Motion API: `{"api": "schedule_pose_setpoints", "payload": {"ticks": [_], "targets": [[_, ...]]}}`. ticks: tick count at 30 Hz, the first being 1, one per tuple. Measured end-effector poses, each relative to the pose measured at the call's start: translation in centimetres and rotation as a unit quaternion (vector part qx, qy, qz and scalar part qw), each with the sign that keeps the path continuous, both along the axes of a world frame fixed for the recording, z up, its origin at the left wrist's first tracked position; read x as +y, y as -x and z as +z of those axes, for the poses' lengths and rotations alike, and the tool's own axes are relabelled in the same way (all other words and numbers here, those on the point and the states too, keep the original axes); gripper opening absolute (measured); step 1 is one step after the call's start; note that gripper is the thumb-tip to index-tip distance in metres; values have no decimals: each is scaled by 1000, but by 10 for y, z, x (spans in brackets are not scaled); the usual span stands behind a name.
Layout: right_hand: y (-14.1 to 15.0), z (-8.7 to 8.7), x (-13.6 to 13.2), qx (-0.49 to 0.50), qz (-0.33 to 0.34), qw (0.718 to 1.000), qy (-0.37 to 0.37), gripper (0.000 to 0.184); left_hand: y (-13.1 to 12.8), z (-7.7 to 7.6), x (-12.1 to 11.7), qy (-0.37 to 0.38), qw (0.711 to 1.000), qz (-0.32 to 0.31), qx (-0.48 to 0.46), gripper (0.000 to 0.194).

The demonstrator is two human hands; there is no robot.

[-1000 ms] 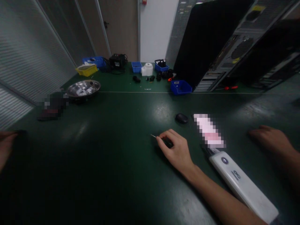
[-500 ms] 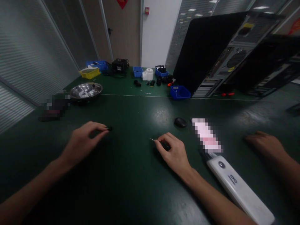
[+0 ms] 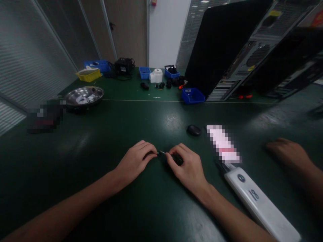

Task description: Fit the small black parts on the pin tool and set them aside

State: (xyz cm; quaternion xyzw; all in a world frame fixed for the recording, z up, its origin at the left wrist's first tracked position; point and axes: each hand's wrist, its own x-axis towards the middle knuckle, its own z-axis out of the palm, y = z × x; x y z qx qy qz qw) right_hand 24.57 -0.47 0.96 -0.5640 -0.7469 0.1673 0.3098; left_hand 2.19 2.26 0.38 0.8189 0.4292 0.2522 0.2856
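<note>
On the dark green table my right hand is closed on a small screwdriver with a dark handle and a thin metal tip pointing left. My left hand is pinched on a small black part held against that tip. The two hands almost touch in the middle of the table. A black mouse lies just beyond my right hand.
A white bar-shaped device marked 18 lies at the right. Another person's hand rests at the far right. A steel bowl, blue and yellow bins and open computer cases stand along the back.
My left hand came in from the left edge with the small black part and moved right until it met the screwdriver tip. My right hand stayed nearly where it was.
</note>
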Motion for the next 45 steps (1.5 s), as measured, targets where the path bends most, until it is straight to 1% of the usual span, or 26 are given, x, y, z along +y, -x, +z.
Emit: {"api": "schedule_pose_setpoints", "payload": {"ticks": [2, 6, 9, 13, 15, 20, 22, 26, 28, 31, 34, 37, 42, 45], "targets": [[0, 0, -1, -15, 5, 1000, 3, 17, 0, -1, -1, 5, 1000, 13, -12, 22], [0, 0, -2, -31, 24, 999, 6, 17, 0, -1, -2, 15, 1000, -13, -20, 26], [0, 0, -2, -21, 37, 999, 3, 17, 2, -1, 0, 19, 999, -20, -29, 24], [0, 0, -2, 4, 54, 999, 0, 16, 4, 0, 1, 35, 997, -23, -67, 22], [0, 0, -2, 0, 65, 998, 0, 16, 4, -1, 0, 24, 997, -39, -70, 22], [1, 0, -3, -36, 79, 996, 6, 17, 4, -2, -3, -22, 997, -76, -20, 29], [0, 0, -2, -31, 81, 996, 5, 17, 4, -2, -3, -29, 996, -79, -16, 29], [-2, 0, 0, 14, 89, 996, 4, 15, 5, -3, -1, -41, 996, -63, -52, 25], [-2, 0, 1, 18, 98, 995, 4, 15, 6, -5, -1, -57, 994, -65, -60, 24], [-2, 0, 0, -21, 108, 994, 3, 14, 7, -8, -2, -87, 991, -98, -27, 26], [-1, 0, -1, -44, 114, 992, 3, 13, 8, -9, -4, -93, 989, -116, 4, 30], [-1, -1, -2, -16, 112, 994, -3, 15, 8, -9, -4, -90, 990, -104, -18, 30], [-1, -1, -1, 30, 103, 994, -15, 15, 5, -6, -3, -73, 993, -62, -63, 28], [-1, -1, -1, 47, 109, 993, -18, 13, 3, -3, -4, -56, 993, -57, -84, 25]]}}
